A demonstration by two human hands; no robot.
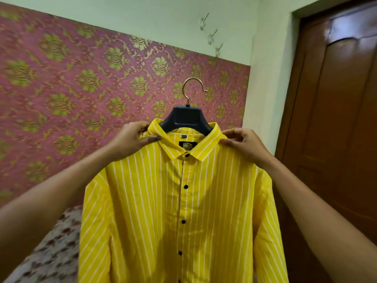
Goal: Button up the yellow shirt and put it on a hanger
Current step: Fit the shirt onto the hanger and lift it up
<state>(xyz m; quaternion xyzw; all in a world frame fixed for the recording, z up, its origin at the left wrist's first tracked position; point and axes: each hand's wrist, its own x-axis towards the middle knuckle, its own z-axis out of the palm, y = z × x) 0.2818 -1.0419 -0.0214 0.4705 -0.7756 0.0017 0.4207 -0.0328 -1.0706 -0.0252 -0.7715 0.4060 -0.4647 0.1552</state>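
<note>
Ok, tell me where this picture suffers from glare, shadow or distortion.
Head view: glare streaks the door top; wide-angle bending tilts the wall and door frame. Soft shadow falls down the middle of the shirt below the hanger. The left hand and right hand look sharp; the bed cover at lower left is blurred.

Bkgd: pink floral wallpaper (81, 78), brown wood door (336, 119) at right, clear wall hooks (212, 36), patterned bedspread (51, 252) btm left.
</note>
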